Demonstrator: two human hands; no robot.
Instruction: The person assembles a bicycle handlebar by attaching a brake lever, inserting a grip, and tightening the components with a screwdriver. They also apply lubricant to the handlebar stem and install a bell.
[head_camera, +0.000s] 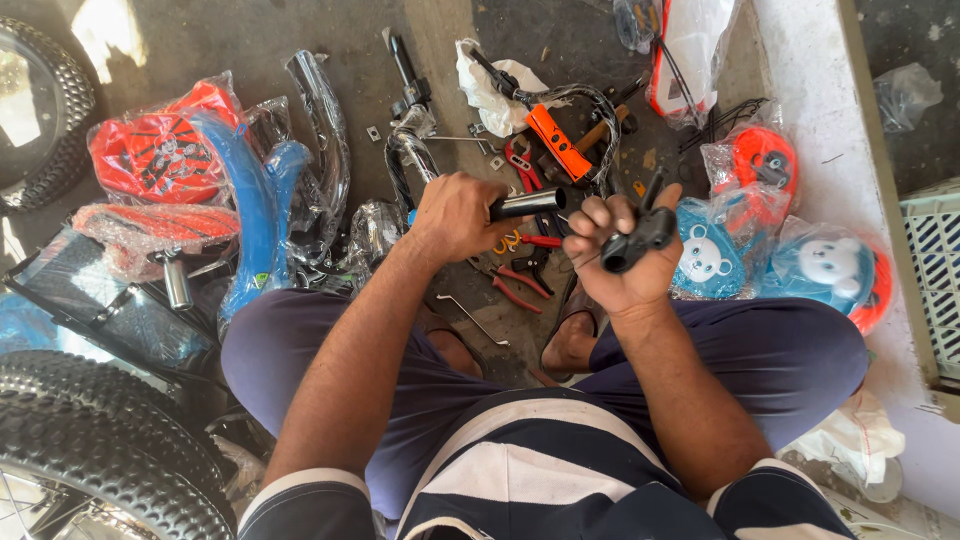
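Note:
My left hand (455, 215) grips the shiny end of a chrome handlebar (528, 203), whose plastic-wrapped bend (410, 150) runs away over the floor. My right hand (622, 262) holds a black brake lever clamp (640, 233) just to the right of the bar's open end, a small gap between them. Both hands are above my crossed legs, over pliers (517, 288) and other red-handled tools lying on the concrete.
Wrapped blue and red bicycle parts (250, 200) lie left, with knobby tyres (110, 440) at lower left. An orange-handled tool (556, 140) and cables lie ahead. Wrapped bear-faced wheels (830, 268) rest right against a white ledge (830, 120).

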